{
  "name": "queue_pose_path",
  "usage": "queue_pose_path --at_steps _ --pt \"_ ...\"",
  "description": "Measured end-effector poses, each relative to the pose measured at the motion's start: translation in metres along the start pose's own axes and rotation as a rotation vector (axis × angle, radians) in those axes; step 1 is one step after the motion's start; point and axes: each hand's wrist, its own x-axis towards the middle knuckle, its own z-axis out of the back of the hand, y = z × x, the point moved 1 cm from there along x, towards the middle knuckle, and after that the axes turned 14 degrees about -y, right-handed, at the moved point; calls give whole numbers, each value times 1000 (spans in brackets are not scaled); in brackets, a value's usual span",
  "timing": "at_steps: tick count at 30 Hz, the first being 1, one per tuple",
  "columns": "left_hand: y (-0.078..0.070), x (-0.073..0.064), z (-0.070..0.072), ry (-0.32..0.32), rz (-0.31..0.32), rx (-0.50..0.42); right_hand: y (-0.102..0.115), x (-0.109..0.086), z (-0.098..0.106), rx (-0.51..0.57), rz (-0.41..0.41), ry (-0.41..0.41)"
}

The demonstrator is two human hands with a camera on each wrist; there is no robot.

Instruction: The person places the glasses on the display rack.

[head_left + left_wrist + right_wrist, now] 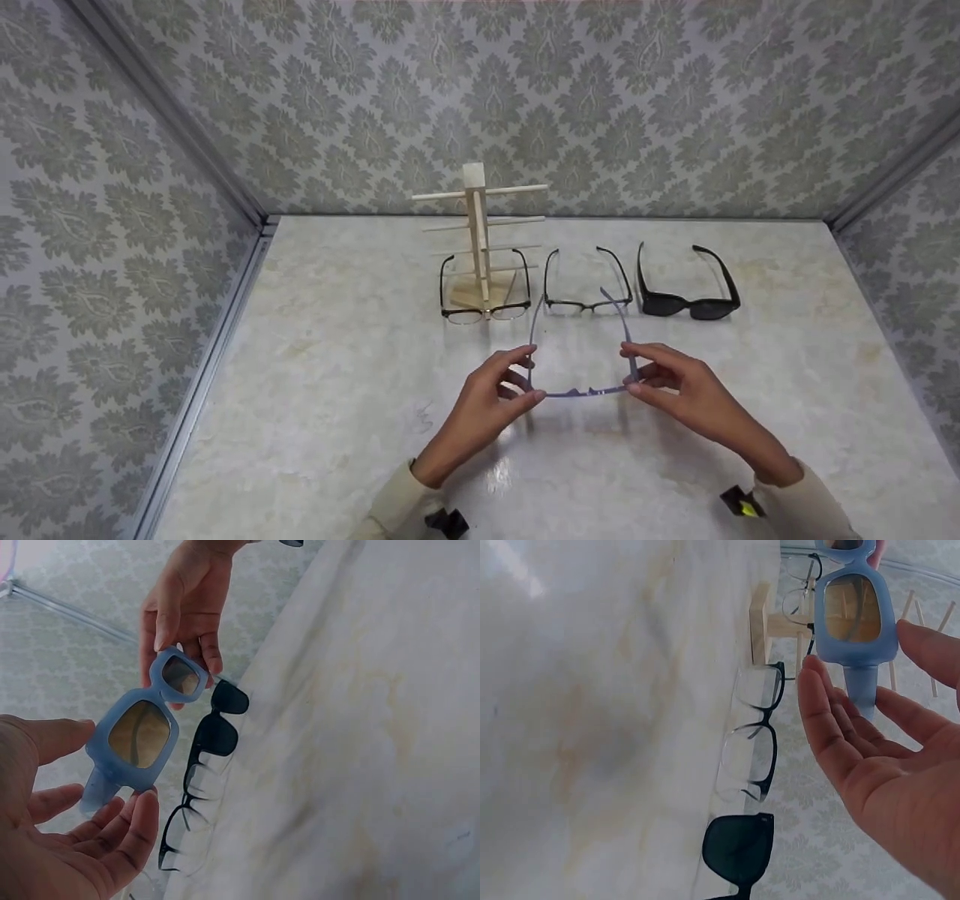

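Note:
A pair of light blue sunglasses (101, 742) with brownish lenses is held up over the table between both hands, its arms unfolded and pointing away from the person. My left hand (487, 394) pinches its left front corner and arm, thumb near the frame's edge. On the opposite side my right hand (679, 382) grips the other corner in the same way. Just beyond the blue pair, clear-lens glasses with black upper rims (587, 307) lie on the table, partly overlapped by it in the head view. Black sunglasses (690, 306) lie to their right.
A wooden glasses rack (477, 225) with several crossbars stands near the back wall. Another dark-rimmed pair of glasses (442, 289) lies at its base. The pale marbled table (315, 375) is enclosed by patterned walls (540, 97) at the back and sides.

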Motion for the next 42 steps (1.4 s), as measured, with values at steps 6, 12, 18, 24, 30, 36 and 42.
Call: queue_pose_path --at_steps 6,12,18,24,30,36,42 --pt "-3 -1 13 -23 1 15 5 6 -9 42 30 9" --pt "-7 -2 26 -37 7 41 9 11 -18 80 42 7" --pt "-9 -3 36 -48 -2 48 14 16 -23 104 39 22" --pt "-9 -4 49 -87 -29 57 21 26 -33 114 72 35" --pt "-12 -6 62 -116 -9 68 27 35 -44 124 70 41" --pt "-18 -7 72 -144 -16 61 36 41 -51 137 92 38" --pt "-19 -1 83 -183 -21 75 45 53 -59 161 123 40"
